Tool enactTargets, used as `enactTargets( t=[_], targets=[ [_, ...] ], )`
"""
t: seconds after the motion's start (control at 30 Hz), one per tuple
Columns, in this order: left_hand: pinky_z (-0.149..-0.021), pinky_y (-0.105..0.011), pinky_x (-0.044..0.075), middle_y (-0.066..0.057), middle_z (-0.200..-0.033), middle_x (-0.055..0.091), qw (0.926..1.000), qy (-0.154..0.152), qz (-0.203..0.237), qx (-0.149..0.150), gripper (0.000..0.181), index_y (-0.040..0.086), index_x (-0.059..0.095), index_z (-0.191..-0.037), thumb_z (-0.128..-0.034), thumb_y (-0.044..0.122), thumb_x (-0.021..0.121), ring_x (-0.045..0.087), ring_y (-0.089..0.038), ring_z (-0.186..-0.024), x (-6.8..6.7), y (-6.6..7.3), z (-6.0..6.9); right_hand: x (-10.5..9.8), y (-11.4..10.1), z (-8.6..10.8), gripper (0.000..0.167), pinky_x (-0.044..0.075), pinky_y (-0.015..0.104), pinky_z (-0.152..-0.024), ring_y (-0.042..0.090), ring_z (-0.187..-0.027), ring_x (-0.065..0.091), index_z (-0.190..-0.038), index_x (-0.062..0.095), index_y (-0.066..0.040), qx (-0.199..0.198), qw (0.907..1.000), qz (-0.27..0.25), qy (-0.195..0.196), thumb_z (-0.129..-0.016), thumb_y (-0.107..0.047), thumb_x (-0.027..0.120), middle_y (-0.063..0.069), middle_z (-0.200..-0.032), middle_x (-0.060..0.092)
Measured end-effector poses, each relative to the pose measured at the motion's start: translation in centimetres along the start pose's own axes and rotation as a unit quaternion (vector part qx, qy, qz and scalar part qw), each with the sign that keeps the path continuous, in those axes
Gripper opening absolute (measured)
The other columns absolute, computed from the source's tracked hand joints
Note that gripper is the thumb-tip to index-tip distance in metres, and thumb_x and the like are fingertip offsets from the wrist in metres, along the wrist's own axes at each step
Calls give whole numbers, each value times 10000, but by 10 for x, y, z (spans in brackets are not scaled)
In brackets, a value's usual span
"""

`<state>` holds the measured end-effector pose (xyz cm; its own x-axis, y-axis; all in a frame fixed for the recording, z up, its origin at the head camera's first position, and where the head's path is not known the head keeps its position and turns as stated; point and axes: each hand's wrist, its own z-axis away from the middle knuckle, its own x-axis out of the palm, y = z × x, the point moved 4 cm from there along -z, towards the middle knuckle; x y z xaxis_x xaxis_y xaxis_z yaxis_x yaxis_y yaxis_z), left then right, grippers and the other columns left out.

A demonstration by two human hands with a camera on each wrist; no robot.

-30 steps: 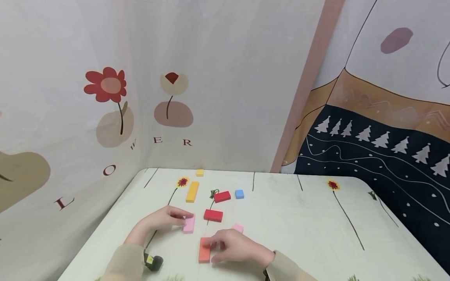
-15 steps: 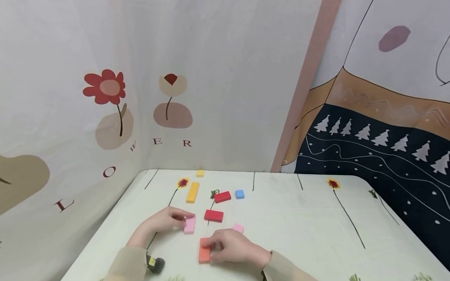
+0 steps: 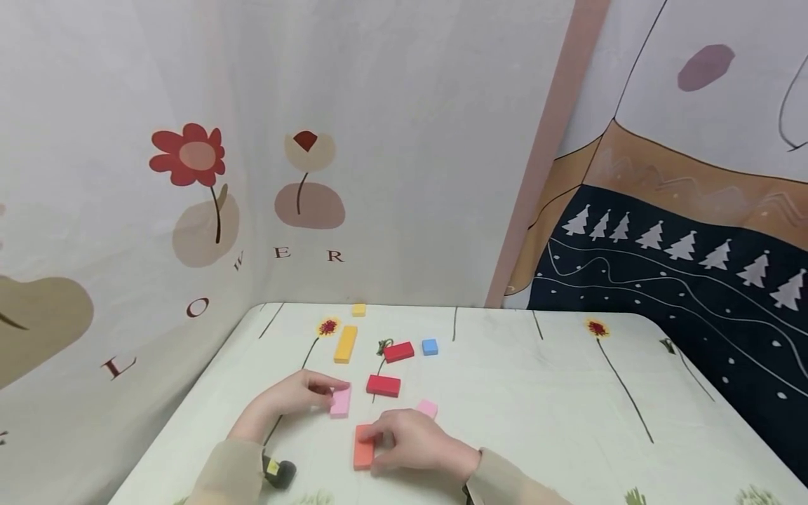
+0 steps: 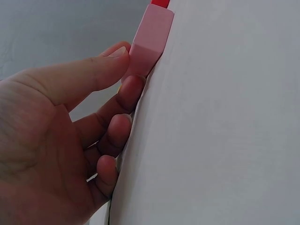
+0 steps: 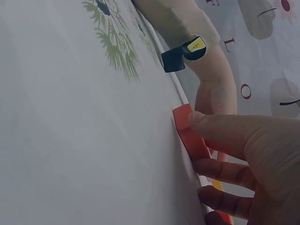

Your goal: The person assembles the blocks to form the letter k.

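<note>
My left hand (image 3: 297, 393) pinches the near-left end of a flat pink block (image 3: 340, 403) between thumb and forefinger. In the left wrist view, that pink block (image 4: 152, 33) sticks out past the fingertips, its edge on the table. Nearer to me, my right hand (image 3: 410, 440) holds an orange-red block (image 3: 363, 449) by its sides. The right wrist view shows the thumb on this orange-red block (image 5: 190, 136) and the forefinger at its other end. A second pink block (image 3: 427, 408) lies just behind the right hand, partly hidden by it.
Beyond the hands lie two red blocks (image 3: 383, 386), a blue cube (image 3: 430, 347), a long yellow block (image 3: 345, 344) and a small yellow block (image 3: 359, 310) near the back edge. The flower-print table (image 3: 536, 407) meets a fabric backdrop (image 3: 404, 175). A dark device (image 3: 280, 474) sits at the left wrist.
The right thumb has come against the orange-red block, and that block has slid slightly left with the hand. The left hand stays on its pink block.
</note>
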<state>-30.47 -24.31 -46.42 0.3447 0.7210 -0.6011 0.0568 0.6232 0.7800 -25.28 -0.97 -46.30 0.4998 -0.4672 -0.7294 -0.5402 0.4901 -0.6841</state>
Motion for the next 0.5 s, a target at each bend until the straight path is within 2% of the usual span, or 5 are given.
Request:
enactTargets(
  t=[0.13, 0.5],
  targets=[
    [-978, -544, 368, -1, -1183, 666, 9999, 25, 64, -82, 288, 223, 736, -1146, -872, 141, 708, 530, -235, -1144, 0, -1, 1, 2, -3, -2, 420, 432, 184, -643, -15, -682, 504, -1197, 701, -306, -9, 10000, 24, 3, -794, -253, 811, -219, -809, 577],
    [-974, -547, 363, 12, -1181, 665, 9998, 37, 95, -176, 288, 243, 738, -1143, -871, 151, 711, 524, -227, -1144, 1, -1, 1, 4, -8, -10, 389, 421, 177, -633, -30, -687, 491, -1172, 711, -290, -125, 9991, 395, 43, -795, -276, 808, -232, -816, 565]
  ],
)
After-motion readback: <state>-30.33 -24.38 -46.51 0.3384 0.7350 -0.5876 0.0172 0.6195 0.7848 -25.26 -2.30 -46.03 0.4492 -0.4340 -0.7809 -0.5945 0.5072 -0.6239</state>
